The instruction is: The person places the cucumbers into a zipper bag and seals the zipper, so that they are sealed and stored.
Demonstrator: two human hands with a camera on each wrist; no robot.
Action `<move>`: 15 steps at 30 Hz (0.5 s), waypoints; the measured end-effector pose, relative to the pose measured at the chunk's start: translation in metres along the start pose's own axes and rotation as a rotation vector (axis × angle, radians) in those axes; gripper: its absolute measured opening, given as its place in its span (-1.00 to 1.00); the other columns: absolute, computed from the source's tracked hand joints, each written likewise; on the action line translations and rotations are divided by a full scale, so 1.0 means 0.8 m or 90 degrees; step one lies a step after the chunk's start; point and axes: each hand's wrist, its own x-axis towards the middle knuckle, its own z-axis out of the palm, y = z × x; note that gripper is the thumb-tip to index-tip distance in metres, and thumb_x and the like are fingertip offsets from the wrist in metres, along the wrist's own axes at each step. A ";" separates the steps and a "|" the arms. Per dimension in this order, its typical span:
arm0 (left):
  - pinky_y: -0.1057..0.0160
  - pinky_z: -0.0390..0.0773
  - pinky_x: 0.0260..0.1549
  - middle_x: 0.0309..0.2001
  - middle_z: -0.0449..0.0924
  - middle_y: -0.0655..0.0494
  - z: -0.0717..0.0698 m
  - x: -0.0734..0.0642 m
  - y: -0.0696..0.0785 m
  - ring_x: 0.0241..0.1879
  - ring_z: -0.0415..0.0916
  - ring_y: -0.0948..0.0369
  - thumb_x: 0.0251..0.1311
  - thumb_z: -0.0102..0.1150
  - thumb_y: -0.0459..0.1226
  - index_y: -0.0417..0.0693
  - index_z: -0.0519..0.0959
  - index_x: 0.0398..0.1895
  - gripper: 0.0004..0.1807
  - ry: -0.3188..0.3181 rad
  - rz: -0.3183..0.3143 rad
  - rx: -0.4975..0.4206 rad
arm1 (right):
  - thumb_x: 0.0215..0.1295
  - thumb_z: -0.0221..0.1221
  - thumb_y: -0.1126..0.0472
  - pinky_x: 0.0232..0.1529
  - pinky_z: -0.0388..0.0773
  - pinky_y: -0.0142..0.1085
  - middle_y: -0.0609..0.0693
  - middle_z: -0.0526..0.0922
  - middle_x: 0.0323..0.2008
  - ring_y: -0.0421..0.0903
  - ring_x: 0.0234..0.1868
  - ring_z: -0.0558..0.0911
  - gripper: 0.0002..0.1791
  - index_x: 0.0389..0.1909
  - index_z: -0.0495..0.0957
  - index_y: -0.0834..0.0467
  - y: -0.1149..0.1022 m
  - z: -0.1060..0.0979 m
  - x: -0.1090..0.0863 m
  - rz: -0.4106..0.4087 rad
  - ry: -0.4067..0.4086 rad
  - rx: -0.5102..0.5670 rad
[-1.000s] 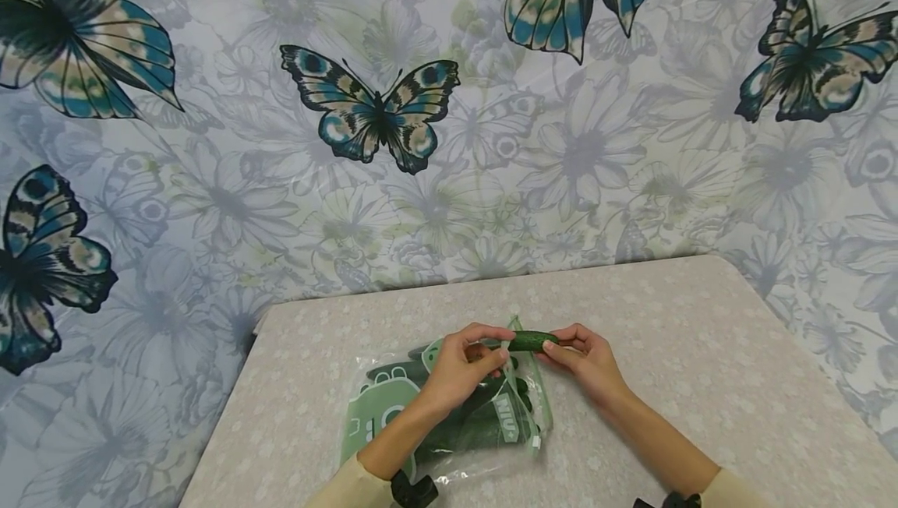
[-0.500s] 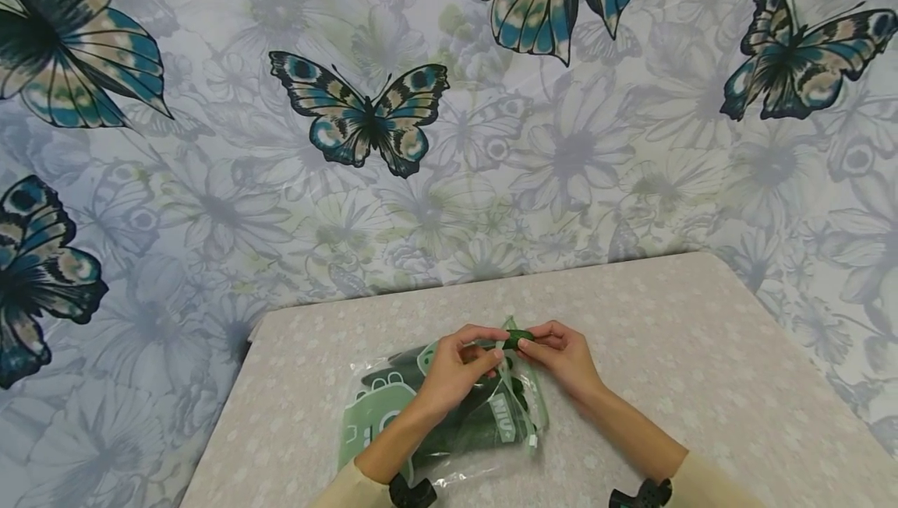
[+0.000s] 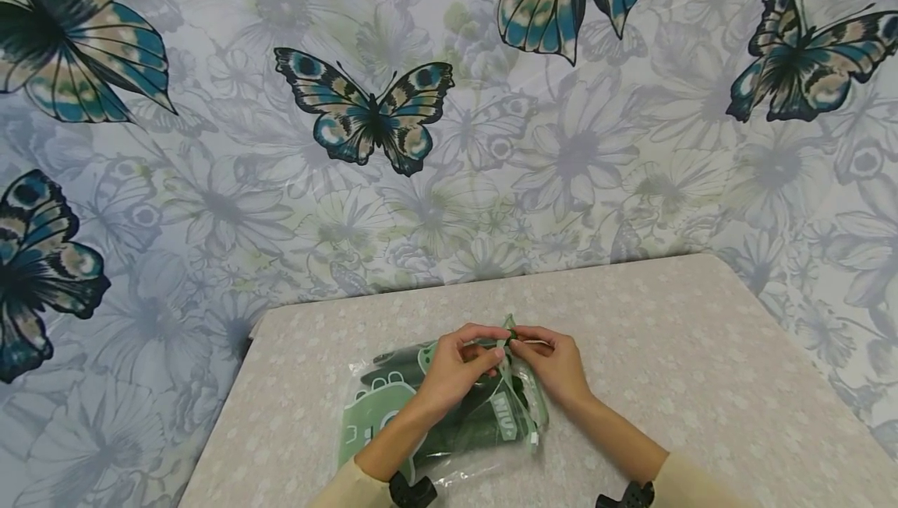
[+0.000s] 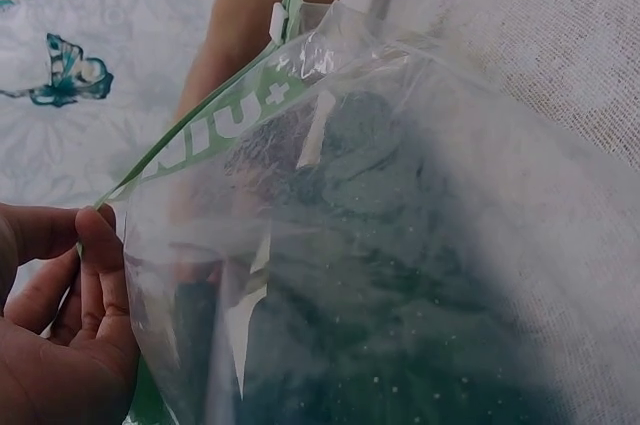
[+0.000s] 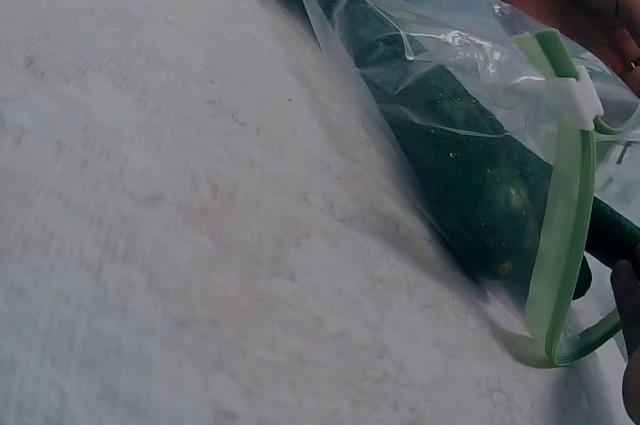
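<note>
A clear zip bag [image 3: 382,414] with green print lies on the table, with several dark green cucumbers [image 5: 470,185] inside. My left hand [image 3: 452,375] pinches the green zip edge of its mouth between thumb and forefinger; the left wrist view shows this hand [image 4: 75,315] at the strip's end. At the opening, my right hand [image 3: 557,364] grips the tail end of one cucumber [image 5: 612,233], most of which is inside the bag. Only its tip shows between the fingers in the head view. A white slider [image 5: 578,97] sits on the green zip strip [image 5: 562,230].
The table [image 3: 652,336] wears a pale floral cloth. Behind it hangs a fabric backdrop [image 3: 561,149] with large butterflies and flowers. Black wrist straps [image 3: 414,490] are on both forearms, below beige sleeves.
My right hand has moved left toward the bag, and the cucumber in it has slid in through the mouth until only its end shows. My left hand keeps its pinch on the zip edge.
</note>
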 end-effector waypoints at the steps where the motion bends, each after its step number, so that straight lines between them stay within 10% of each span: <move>1: 0.38 0.65 -0.32 0.24 0.60 -0.19 0.000 0.000 0.000 -0.35 0.67 0.34 0.50 0.32 -0.29 -0.06 0.70 0.25 -0.68 0.001 0.000 -0.002 | 0.46 0.39 0.25 0.02 0.74 -0.47 0.24 0.79 0.12 0.03 0.08 0.85 -0.63 0.23 0.71 0.20 0.001 0.001 0.000 -0.003 -0.004 -0.003; 7: 0.38 0.68 -0.30 0.26 0.57 -0.27 -0.001 0.001 -0.002 -0.36 0.66 0.36 0.49 0.31 -0.34 -0.16 0.68 0.28 -0.65 0.010 -0.004 -0.023 | 0.55 0.28 0.29 0.23 0.65 -0.46 0.19 0.75 0.23 0.15 0.31 0.72 -0.64 0.28 0.57 0.18 0.006 0.001 -0.003 -0.023 -0.044 -0.035; 15: 0.40 0.66 -0.32 0.27 0.58 -0.22 0.000 0.004 -0.005 -0.35 0.65 0.38 0.49 0.31 -0.33 -0.12 0.69 0.27 -0.66 0.008 -0.012 -0.017 | 0.69 0.03 0.33 0.43 0.59 0.04 0.24 0.62 0.41 0.18 0.41 0.66 -0.63 0.39 0.35 0.07 0.011 -0.006 -0.006 -0.102 -0.152 -0.182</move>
